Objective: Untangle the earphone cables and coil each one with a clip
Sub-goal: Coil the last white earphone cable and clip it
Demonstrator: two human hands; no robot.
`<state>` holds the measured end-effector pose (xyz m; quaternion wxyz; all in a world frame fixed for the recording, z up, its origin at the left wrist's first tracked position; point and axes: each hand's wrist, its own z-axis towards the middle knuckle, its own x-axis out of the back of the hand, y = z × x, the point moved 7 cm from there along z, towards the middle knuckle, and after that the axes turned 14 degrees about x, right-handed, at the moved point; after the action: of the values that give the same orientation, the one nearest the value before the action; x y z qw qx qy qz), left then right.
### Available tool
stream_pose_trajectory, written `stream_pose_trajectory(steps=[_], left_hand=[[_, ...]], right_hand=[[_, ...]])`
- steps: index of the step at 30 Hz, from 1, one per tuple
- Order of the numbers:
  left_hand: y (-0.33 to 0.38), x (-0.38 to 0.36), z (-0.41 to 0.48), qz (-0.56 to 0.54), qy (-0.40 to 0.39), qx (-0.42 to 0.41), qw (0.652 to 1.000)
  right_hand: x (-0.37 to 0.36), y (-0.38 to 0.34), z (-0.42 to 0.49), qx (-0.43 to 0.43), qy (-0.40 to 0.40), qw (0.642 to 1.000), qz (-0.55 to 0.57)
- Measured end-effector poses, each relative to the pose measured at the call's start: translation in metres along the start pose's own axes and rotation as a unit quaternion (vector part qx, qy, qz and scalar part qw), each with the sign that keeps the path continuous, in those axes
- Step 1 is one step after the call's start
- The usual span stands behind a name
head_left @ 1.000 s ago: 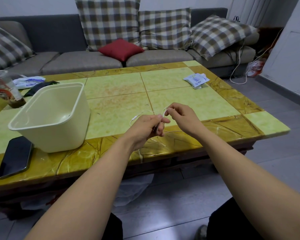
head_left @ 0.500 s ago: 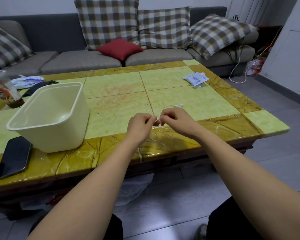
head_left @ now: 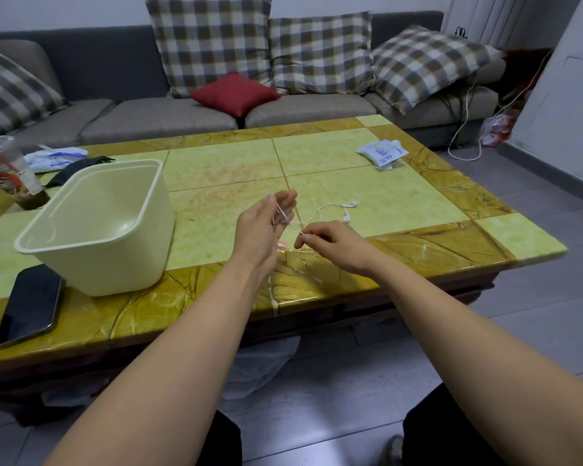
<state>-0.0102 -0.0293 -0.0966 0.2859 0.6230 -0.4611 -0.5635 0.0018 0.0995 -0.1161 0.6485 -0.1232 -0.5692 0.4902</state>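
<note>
Earphone cable (head_left: 318, 212), thin and white, stretches between both hands above the table (head_left: 401, 200); its two earbuds (head_left: 352, 204) lie on the green tile just beyond the right hand (head_left: 330, 242); that hand pinches the cable between thumb and forefinger, the other fingers curled; the left hand (head_left: 261, 230) stands upright with fingers nearly straight, strands of cable draped across them, nothing clenched; a cream bin (head_left: 91, 264) sits well to the left, a dark phone (head_left: 31, 304) beside it near the table's edge.
</note>
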Motion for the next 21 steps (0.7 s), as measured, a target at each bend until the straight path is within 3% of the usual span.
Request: stream_pose_trajectory(steps=[2,5,6,8,10,11,13,15,18,21], left_hand=[[0.008,0.006,-0.004,0.247,0.072,-0.100,0.961],[0.011,0.001,-0.010,0.536,0.089,-0.228,0.808],[0.007,-0.001,-0.010,0.597,0.077,-0.236,0.762],[0.000,0.006,-0.008,0.642,0.071,-0.210,0.734],[-0.004,0.016,-0.003,0.624,0.060,-0.147,0.766],[-0.007,0.022,-0.002,0.585,0.039,-0.099,0.804],[-0.014,0.030,0.000,0.434,-0.016,0.007,0.901],[-0.015,0.034,0.000,0.253,-0.044,0.089,0.962],[-0.008,0.031,-0.002,0.011,-0.041,0.121,0.992],[0.001,0.034,0.001,-0.146,-0.033,0.094,0.984]], right_hand=[[-0.005,-0.003,0.003,0.004,-0.009,1.000,0.007],[-0.004,-0.008,0.008,0.009,0.007,1.000,0.016],[-0.003,-0.008,0.010,0.007,0.016,1.000,0.016],[-0.002,-0.008,0.013,-0.004,0.032,0.999,0.017],[-0.002,-0.006,0.014,-0.016,0.047,0.999,0.018],[-0.002,-0.005,0.016,-0.020,0.053,0.998,0.020],[-0.004,-0.005,0.019,-0.021,0.062,0.997,0.030],[-0.009,-0.006,0.023,-0.007,0.063,0.997,0.036],[-0.018,-0.005,0.027,0.004,0.049,0.998,0.040],[-0.033,-0.006,0.030,0.007,0.005,1.000,0.028]])
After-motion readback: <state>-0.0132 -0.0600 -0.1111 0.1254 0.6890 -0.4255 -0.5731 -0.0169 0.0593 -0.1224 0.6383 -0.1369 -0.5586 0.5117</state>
